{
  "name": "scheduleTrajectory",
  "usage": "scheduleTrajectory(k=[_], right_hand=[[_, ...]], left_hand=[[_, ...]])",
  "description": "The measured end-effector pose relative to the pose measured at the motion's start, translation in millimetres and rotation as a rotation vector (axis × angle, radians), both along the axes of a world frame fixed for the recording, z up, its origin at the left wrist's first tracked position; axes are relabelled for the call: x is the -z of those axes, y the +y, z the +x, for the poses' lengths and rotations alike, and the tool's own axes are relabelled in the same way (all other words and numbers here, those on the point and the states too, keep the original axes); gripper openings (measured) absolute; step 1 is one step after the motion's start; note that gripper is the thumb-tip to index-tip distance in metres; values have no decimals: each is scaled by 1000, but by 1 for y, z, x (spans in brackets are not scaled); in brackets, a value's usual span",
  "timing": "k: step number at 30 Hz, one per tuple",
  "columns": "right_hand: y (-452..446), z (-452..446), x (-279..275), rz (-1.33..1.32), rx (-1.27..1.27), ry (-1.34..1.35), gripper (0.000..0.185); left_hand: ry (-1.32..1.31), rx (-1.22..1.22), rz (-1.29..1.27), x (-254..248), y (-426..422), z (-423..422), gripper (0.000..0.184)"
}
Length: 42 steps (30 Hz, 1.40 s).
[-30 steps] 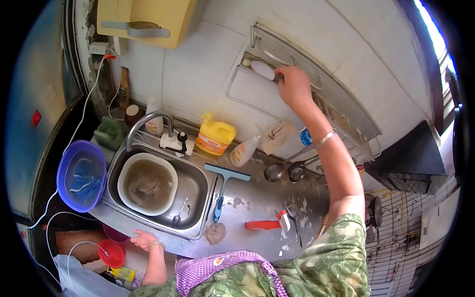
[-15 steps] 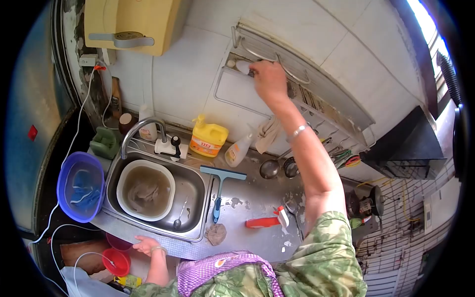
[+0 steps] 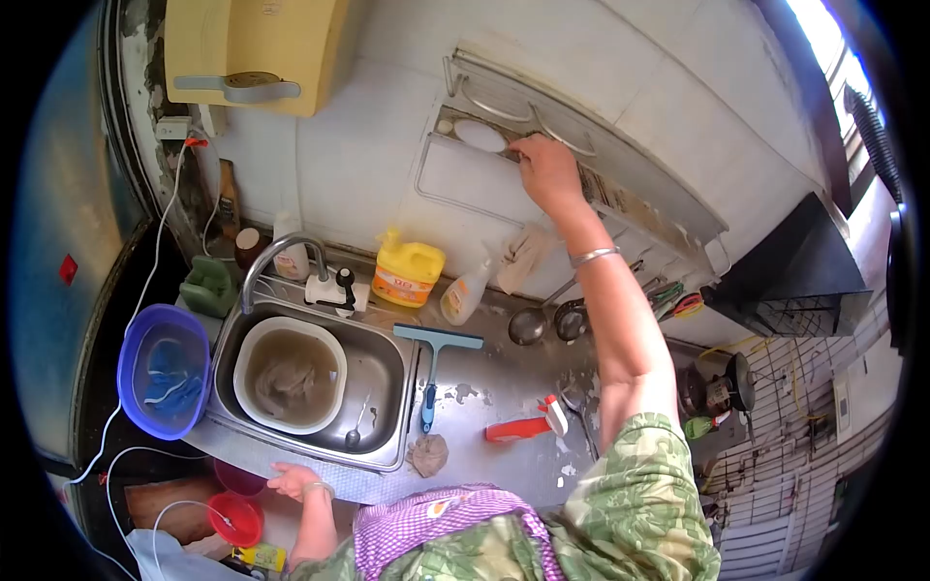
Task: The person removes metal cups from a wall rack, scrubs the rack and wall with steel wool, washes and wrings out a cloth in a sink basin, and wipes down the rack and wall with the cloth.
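My right hand (image 3: 550, 172) reaches up to the metal wall rack (image 3: 610, 189), its fingers bent together at the rack's front edge. What lies between those fingertips, if anything, is hidden. Just left of them on the rack sits a white oval thing (image 3: 480, 136), beside a small round pale one (image 3: 445, 127). Low down, my left hand (image 3: 295, 481) hangs in front of the counter's edge with its fingers spread and nothing in it. Above it is the steel sink (image 3: 373, 387), holding a white basin (image 3: 334, 397) of murky water with a soaked cloth (image 3: 288, 378) inside.
On the counter lie a blue squeegee (image 3: 433, 373), a crumpled rag (image 3: 427, 454) and a red spray bottle (image 3: 518, 428). A yellow jug (image 3: 407, 274) and a white spray bottle (image 3: 467, 293) stand along the wall. Left of the sink is a purple tub (image 3: 131, 378). Ladles (image 3: 528, 326) hang on the right.
My right hand has shifted right along the rack, away from the white oval thing, which now shows more fully. My left hand stays low by the counter's edge.
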State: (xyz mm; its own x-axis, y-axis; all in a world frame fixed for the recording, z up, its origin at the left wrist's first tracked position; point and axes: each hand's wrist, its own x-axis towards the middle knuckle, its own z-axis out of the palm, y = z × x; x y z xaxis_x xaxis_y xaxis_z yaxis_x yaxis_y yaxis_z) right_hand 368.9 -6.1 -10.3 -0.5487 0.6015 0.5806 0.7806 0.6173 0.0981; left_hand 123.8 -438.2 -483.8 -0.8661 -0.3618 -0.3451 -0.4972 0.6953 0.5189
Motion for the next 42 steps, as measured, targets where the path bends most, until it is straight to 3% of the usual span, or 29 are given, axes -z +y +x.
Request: scheduleTrajectory(k=[1, 4, 7, 10, 13, 16, 19, 25, 28, 30, 33, 34, 35, 37, 39, 42], right_hand=[[-9, 4, -4, -49, -36, 8, 30], [-30, 24, -2, 193, -116, 57, 38], [-52, 44, -12, 3, -131, 91, 47], [-40, 45, 1, 74, -207, 204, 43], [-31, 18, -4, -25, -230, 221, 38], [-37, 0, -27, -279, -82, 96, 31], [-35, 2, -38, -322, -44, -54, 28], [-15, -26, -23, -97, 165, -83, 21], [18, -48, -9, 23, 256, -104, 21], [26, -49, -4, 52, 229, -97, 20], [20, -33, -8, 26, 130, -42, 20], [15, -20, -10, -7, 103, -18, 20], [9, -11, -12, -38, 70, 3, 20], [-3, 0, -15, -64, 83, 51, 20], [-3, -2, -14, -61, 114, 21, 20], [22, -28, -8, -52, 256, -81, 18]], left_hand=[[15, -4, -2, -1, 1, 0, 56], [29, -25, 18, 1, 5, 1, 57], [23, 70, -40, 23, 0, -3, 58], [83, -9, 24, 22, -1, -1, 58], [24, 14, 63, 6, 1, 2, 58], [138, 122, -90, 59, -7, -5, 58], [176, 163, -116, 82, -16, -7, 56], [201, 170, -251, 114, -20, -13, 52], [150, 46, -195, 65, -4, -7, 50], [234, 76, -116, 138, -25, -15, 50], [249, 110, -126, 149, -31, -20, 52], [201, 107, -122, 132, -26, -16, 54], [151, 78, -95, 78, -11, -7, 55], [84, 58, -36, 18, -1, 2, 57], [119, 146, -60, 29, -7, 4, 57], [141, 305, -110, 98, -30, -8, 57]])
